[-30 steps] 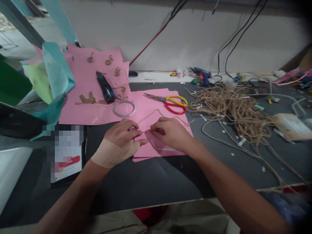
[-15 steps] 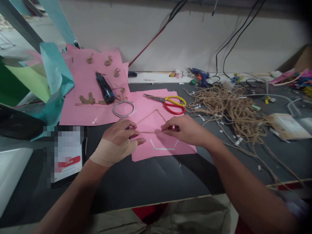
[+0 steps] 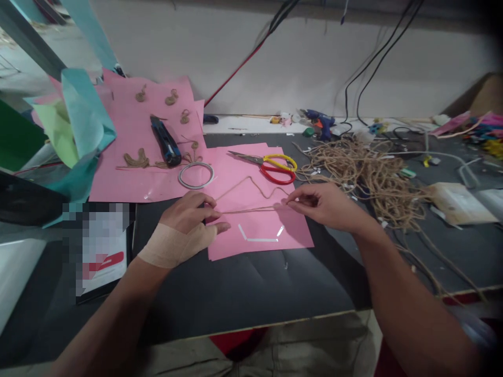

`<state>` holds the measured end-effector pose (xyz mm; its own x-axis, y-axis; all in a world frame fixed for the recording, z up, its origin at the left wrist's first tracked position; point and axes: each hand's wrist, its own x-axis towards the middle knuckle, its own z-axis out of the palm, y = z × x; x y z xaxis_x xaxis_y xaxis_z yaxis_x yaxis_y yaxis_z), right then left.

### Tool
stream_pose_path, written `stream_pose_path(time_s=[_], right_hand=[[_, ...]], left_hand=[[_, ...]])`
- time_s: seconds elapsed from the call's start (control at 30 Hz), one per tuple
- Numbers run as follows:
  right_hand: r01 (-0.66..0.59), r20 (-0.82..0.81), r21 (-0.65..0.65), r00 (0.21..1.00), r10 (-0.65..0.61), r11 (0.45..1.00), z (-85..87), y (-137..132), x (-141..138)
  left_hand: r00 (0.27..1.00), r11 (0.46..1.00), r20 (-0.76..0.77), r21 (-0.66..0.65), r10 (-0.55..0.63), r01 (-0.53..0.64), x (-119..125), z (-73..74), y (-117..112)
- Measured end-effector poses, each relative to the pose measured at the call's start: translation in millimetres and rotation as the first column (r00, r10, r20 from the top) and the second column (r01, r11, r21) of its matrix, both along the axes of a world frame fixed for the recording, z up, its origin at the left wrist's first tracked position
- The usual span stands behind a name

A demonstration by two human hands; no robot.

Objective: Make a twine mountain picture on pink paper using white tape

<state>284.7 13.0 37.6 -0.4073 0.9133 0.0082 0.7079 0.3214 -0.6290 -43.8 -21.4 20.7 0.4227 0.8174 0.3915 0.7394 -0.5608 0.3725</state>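
- Brown jute twine (image 3: 251,210) ran nearly straight between my two hands, above the stacked pink paper sheets (image 3: 231,248), while a slack, bent length lay beyond that line.
- My right hand (image 3: 326,208) pinched the twine between thumb and fingertips near the sheets' right edge.
- My left hand (image 3: 188,217), wrapped in a beige bandage (image 3: 163,245), met it at the other end with fingertips, thumb spread apart; whether they gripped or merely pressed it, I could not tell.
- Thin white strips (image 3: 262,240) lay on the paper, on my side of the twine.
- Steel scissors with yellow and red handles (image 3: 278,176) rested farther off, and a round grey ring (image 3: 196,187) lay just past my left fingers.
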Motion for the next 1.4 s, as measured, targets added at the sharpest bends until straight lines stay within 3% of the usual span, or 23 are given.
stream_pose_path(time_s=[0.2, 0.3, 0.4, 0.57, 1.0, 1.4], right_hand=[[0.196, -0.086, -0.153, 0.974, -0.211, 0.969, -9.6, -2.3, -11.9], [0.229, -0.169, -0.197, 0.95, -0.263, 0.953, -15.0, -2.4, -14.4], [0.229, -0.197, -0.213, 0.942, -0.271, 0.95, -17.9, -2.9, -14.2], [0.255, -0.094, -0.235, 0.954, -0.283, 0.938, -13.3, -4.9, -16.6], [0.28, 0.106, -0.097, 0.957, -0.269, 0.955, -14.9, -4.2, -22.9], [0.263, 0.129, -0.062, 0.959, -0.253, 0.963, -16.6, -4.2, -23.0]], left_hand=[[1.0, 1.0, 0.007, -0.021, -0.012, 0.012, -1.3, -2.3, 1.7], [1.0, 1.0, 0.009, -0.02, -0.01, 0.01, -1.1, -2.6, 1.9], [1.0, 1.0, 0.008, -0.017, -0.008, 0.008, -0.4, -2.5, 1.8], [1.0, 1.0, 0.008, -0.008, -0.013, 0.013, -0.2, -3.0, 2.3], [1.0, 1.0, -0.003, -0.014, -0.014, 0.014, 1.0, -1.9, 1.1], [0.994, 0.996, -0.102, 0.074, -0.047, 0.055, 8.1, 3.6, -2.6]])
